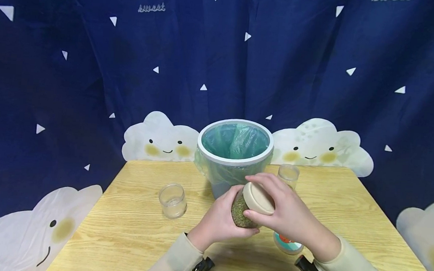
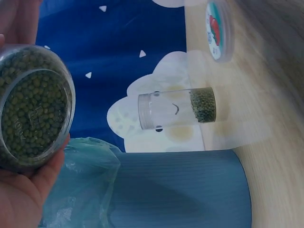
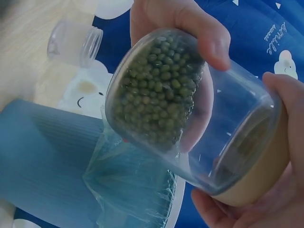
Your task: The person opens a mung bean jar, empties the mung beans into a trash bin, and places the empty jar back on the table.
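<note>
The left hand (image 1: 216, 219) and the right hand (image 1: 289, 210) are together on one clear jar (image 1: 241, 212): we see the left curled round its body, while the right grips its beige lid (image 1: 258, 198) by the edge. The jar is tilted above the worktop (image 1: 119, 229), nearer to us than the bin (image 1: 234, 162), and green beans (image 3: 154, 92) fill its bottom part. Left of the bin we notice a clear cup (image 1: 173, 201); to the right, a clear container (image 2: 175, 108) holds some beans at its base.
</note>
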`<state>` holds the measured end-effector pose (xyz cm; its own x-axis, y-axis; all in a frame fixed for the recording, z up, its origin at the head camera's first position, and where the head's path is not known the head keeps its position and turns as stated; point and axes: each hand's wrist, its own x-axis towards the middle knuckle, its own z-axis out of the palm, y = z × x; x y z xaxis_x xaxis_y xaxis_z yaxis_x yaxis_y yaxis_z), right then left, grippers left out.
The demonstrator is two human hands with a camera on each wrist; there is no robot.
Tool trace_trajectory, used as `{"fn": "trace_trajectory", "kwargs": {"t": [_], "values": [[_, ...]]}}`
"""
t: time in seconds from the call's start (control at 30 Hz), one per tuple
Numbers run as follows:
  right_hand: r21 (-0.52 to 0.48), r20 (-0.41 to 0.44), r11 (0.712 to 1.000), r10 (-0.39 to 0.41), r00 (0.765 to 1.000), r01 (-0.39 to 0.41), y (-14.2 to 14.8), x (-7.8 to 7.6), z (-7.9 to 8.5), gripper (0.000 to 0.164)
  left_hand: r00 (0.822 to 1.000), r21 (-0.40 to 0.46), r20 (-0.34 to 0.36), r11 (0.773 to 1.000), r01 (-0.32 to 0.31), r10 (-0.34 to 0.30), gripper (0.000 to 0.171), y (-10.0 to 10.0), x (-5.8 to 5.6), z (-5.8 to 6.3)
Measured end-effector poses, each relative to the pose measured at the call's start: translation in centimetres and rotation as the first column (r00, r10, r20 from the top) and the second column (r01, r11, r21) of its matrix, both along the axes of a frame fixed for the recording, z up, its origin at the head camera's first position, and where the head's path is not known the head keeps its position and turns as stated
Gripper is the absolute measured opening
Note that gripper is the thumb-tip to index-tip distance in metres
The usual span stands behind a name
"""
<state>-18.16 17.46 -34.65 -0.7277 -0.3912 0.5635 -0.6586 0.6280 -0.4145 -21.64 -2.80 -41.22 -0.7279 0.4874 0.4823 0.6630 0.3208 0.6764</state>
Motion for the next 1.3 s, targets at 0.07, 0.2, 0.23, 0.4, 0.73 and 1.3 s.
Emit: {"fn": "trace_trajectory", "kwargs": {"t": [0.07, 0.2, 0.23, 0.4, 0.73, 1.3], "values": [[0.02, 0.001, 1.0, -0.004, 1.0, 0.004, 0.1, 0.0, -0.1, 0.071, 1.0, -0.01, -0.008, 1.0, -0.007, 0.007, 0.093, -0.1, 0.0, -0.2], [0.059, 0.017, 0.998, -0.007, 1.0, 0.006, 0.4, 0.1, -0.3, 0.071, 0.999, -0.032, -0.029, 0.999, -0.029, 0.028, 0.095, -0.2, -0.1, -0.4], [0.068, 0.021, 0.998, -0.009, 1.0, 0.007, 0.4, 0.1, -0.3, 0.071, 0.998, -0.04, -0.043, 0.999, -0.036, 0.035, 0.095, -0.2, -0.1, -0.4], [0.106, 0.032, 0.994, -0.006, 0.999, 0.003, 0.8, 0.2, -0.3, 0.074, 0.992, -0.061, -0.11, 0.996, -0.071, 0.064, 0.095, -0.4, 0.0, -0.6], [0.165, 0.091, 0.986, -0.036, 0.995, 0.021, 1.4, 0.4, -0.2, 0.079, 0.966, -0.124, -0.245, 0.985, -0.122, 0.088, 0.1, -0.8, 0.0, -0.9], [0.104, -0.007, 0.994, -0.026, 1.0, 0.027, 1.1, 0.0, -1.6, 0.078, 0.966, -0.149, -0.254, 0.984, -0.099, 0.059, 0.098, -1.2, 0.3, -0.9]]}}
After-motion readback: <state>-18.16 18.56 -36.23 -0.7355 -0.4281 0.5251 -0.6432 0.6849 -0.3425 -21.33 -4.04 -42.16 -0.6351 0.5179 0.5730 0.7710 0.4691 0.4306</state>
